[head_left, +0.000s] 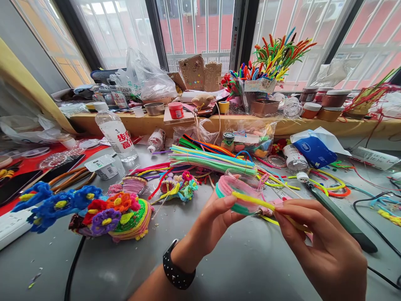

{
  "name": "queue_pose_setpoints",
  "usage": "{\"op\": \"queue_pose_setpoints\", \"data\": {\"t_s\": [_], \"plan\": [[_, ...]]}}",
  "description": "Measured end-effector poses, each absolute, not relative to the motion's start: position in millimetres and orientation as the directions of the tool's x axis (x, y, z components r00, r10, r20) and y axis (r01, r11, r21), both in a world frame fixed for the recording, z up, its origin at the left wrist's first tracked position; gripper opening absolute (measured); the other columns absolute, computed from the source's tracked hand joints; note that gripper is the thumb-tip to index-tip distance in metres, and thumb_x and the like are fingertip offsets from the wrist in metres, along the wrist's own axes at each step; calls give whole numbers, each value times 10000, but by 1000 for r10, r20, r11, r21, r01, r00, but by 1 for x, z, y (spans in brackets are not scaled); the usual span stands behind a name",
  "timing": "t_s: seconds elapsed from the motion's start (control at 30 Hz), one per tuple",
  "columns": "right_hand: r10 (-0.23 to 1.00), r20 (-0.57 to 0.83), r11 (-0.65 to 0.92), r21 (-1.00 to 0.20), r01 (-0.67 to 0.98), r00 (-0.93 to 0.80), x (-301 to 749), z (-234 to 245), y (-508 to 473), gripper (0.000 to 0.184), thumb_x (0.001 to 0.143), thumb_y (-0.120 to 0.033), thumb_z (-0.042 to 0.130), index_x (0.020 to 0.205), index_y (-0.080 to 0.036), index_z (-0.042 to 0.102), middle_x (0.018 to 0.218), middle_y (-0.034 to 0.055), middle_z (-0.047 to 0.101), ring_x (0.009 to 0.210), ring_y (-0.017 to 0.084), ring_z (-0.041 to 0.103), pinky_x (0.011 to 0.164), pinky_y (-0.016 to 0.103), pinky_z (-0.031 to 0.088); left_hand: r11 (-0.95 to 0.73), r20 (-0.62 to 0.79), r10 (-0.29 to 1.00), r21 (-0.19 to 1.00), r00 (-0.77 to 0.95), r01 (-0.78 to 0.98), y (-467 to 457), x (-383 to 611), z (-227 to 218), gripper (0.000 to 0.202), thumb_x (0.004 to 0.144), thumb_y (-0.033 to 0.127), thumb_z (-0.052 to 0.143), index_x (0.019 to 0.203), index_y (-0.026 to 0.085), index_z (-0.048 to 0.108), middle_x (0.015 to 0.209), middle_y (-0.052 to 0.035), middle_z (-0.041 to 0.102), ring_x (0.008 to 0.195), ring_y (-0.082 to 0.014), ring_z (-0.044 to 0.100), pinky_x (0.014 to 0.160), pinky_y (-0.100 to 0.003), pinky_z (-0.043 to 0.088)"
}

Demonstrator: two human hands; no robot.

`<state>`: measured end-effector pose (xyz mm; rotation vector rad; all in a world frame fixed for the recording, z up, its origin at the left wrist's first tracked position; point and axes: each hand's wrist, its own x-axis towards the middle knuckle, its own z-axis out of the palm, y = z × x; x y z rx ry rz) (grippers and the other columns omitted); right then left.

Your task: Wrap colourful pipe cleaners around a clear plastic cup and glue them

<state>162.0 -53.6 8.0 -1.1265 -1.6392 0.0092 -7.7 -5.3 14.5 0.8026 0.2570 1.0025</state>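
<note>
One yellow pipe cleaner point(255, 200) is being pinched by the right hand point(326, 246), thumb and fingers closed on it; the left hand point(208, 225), dotted black wristband point(178, 264) circling its wrist, is gripping a clear cylinder point(233, 186) banded pink and teal, thumb at the strip's end. Cylinder is being held over the gray table point(125, 271), right of center. Fuzzy flowers point(106, 213) are lying at left. Pipe-cleaner bundle point(213, 159) is lying just beyond the cylinder. Upright bottle point(114, 133) is showing big red characters, apparently 步 and 高, label partly turned. Blue packet point(315, 150) is carrying white print, too small. On the sill point(144, 123), red tub point(176, 110) is wearing an unreadable label; bottle point(118, 95) behind is showing "8" or "B". Window frame point(237, 37) is bearing tiny vertical lettering.
</note>
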Motion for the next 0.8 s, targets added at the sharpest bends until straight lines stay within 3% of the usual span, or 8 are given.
{"op": "queue_pose_setpoints", "data": {"t_s": [0.2, 0.33, 0.43, 0.5, 0.6, 0.8], "plan": [[713, 683, 474, -636, 609, 158, 157, 8, -57, 135, 807, -153, 576, 908, -241, 592, 893, 15, 579, 781, 132, 543, 624, 240, 455, 242, 113, 857, 772, 503, -587, -5, -9, 16, 474, 822, 262, 542, 1288, 244, 462, 1139, -37, 646, 1092, -189, 571, 925, -306, 449], [784, 603, 443, -710, 547, 148, 162, 15, -55, 179, 819, -244, 561, 997, -248, 580, 993, 38, 551, 795, 155, 525, 678, 284, 457, 234, 79, 853, 826, 516, -513, -3, -13, 19, 521, 772, 313, 598, 1272, 233, 477, 1172, -49, 628, 1121, -243, 551, 923, -348, 449], [815, 578, 469, -699, 541, 40, 169, 29, -49, 283, 820, -330, 568, 1095, -259, 561, 1141, 64, 528, 1052, 222, 499, 860, 340, 433, 267, 26, 841, 850, 541, -455, -1, -17, 23, 563, 732, 363, 629, 1257, 222, 484, 1185, -67, 618, 1139, -292, 537, 925, -393, 443], [841, 535, 487, -681, 547, -83, 170, 42, -43, 311, 818, -357, 577, 1117, -272, 563, 1174, 53, 538, 1113, 221, 488, 911, 327, 416, 277, 4, 842, 856, 540, -437, -1, -20, 25, 540, 733, 379, 619, 1235, 219, 497, 1203, -76, 606, 1149, -310, 529, 916, -409, 447], [852, 466, 518, -678, 522, -240, 164, 58, -32, 246, 819, -344, 588, 1054, -273, 598, 1082, 25, 601, 1049, 178, 540, 879, 269, 429, 239, 32, 849, 867, 528, -437, 1, -26, 26, 456, 764, 360, 589, 1193, 221, 519, 1210, -64, 597, 1137, -285, 537, 897, -387, 468], [846, 438, 533, -724, 439, -305, 150, 70, -18, 154, 815, -330, 592, 895, -212, 653, 954, 39, 660, 931, 176, 601, 831, 283, 453, 142, 52, 894, 909, 446, -391, 4, -32, 30, 387, 785, 364, 579, 1140, 224, 516, 1131, -52, 610, 1015, -238, 595, 831, -373, 508]]}}
